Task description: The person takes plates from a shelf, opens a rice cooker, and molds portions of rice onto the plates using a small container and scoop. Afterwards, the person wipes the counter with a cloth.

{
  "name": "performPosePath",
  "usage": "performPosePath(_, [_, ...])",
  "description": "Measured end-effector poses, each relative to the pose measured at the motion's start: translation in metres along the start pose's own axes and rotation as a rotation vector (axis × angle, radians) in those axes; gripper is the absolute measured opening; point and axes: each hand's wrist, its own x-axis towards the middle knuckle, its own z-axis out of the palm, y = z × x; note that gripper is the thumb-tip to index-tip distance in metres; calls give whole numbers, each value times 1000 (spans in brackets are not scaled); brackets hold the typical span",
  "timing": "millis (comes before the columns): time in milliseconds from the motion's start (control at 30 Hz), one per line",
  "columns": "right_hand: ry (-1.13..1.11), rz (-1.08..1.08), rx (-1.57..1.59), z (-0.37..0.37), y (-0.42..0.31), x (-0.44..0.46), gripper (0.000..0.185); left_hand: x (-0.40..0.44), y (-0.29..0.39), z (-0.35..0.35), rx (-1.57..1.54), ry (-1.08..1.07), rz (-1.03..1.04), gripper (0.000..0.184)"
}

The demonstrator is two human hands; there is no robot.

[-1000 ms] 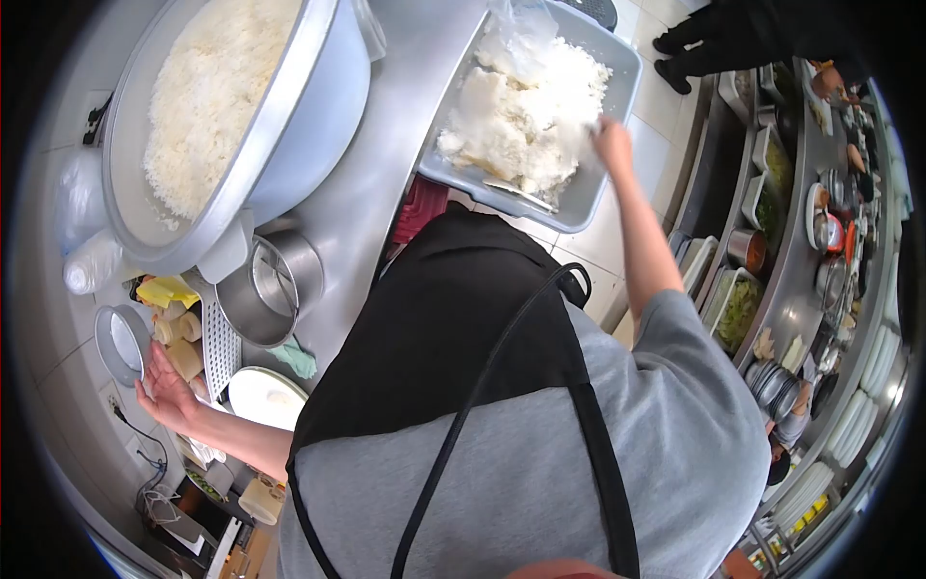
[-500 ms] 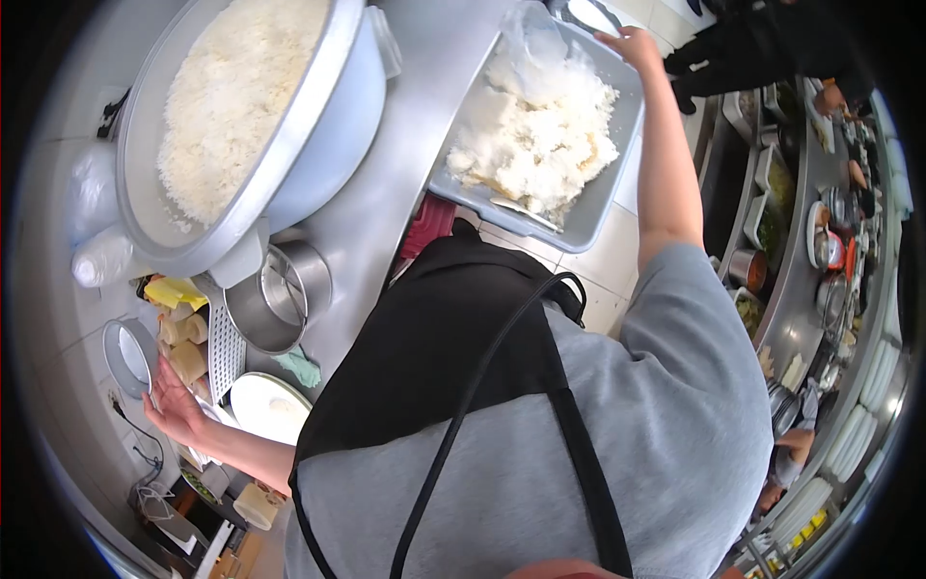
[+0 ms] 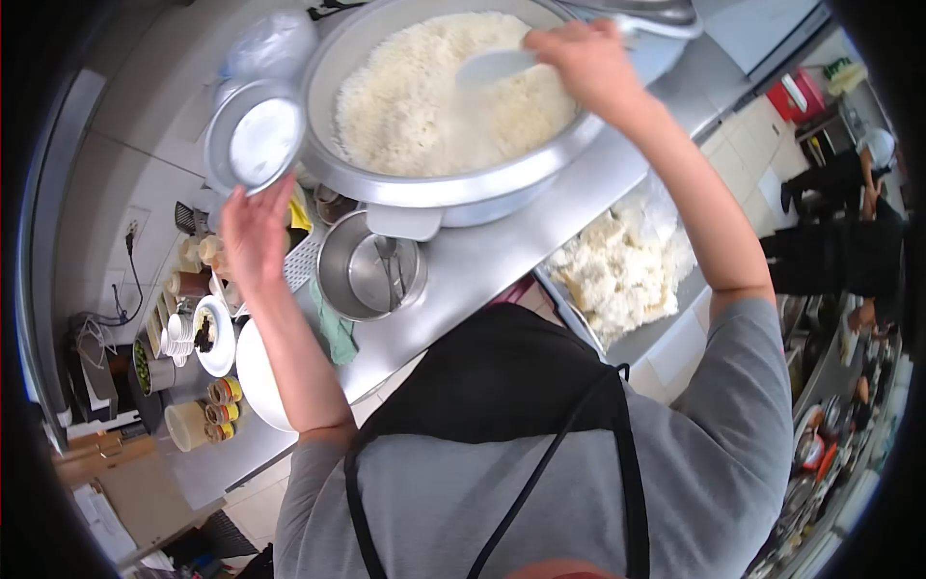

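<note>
A large metal pot (image 3: 453,188) full of cooked white rice (image 3: 395,106) stands on the steel counter. My right hand (image 3: 588,72) is closed around the handle of a pale rice paddle (image 3: 494,66), its blade over the rice and slightly blurred. To the left of the pot, my left hand (image 3: 256,232) grips the near rim of a round metal bowl (image 3: 217,145), tilted toward me. Its inside shows white; whether that is contents or glare I cannot make out. A steel pot (image 3: 338,280) with a utensil handle inside sits in front of the big pot.
A grey bin (image 3: 641,338) of clumped rice and plastic film stands below the counter (image 3: 502,246). Left are a green cloth (image 3: 333,328), white plates (image 3: 260,376) and lidded jars (image 3: 222,410). People in dark clothes (image 3: 820,261) stand at right.
My right hand has moved from the bin's far edge to above the pot's rice, with the paddle. The bowl in my left hand has come up beside the pot. My view has turned left.
</note>
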Motion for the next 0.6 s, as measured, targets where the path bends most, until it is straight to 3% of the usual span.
performPosePath(33, [16, -19, -4, 18, -4, 15, 22, 8, -6, 10, 26, -40, 14, 39])
performPosePath(100, [-316, -242, -268, 43, -11, 41, 22, 28, -22, 22, 66, -49, 37, 32])
performPosePath(133, [-303, -251, -278, 57, -6, 50, 22, 39, -32, 20, 121, -55, 86, 28])
performPosePath(200, [-497, -351, -499, 82, 2, 65, 15, 51, -46, 31, 216, -16, 164, 21])
performPosePath(300, [-506, -330, -494, 86, -12, 65, 10, 66, -68, 29, 315, 97, 338, 23])
performPosePath(433, [-559, -430, -490, 73, -33, 56, 9, 61, -76, 38, 343, 157, 426, 28])
performPosePath(600, [-490, -518, -266, 65, -58, 38, 6, 64, -78, 30, 288, 175, 433, 30])
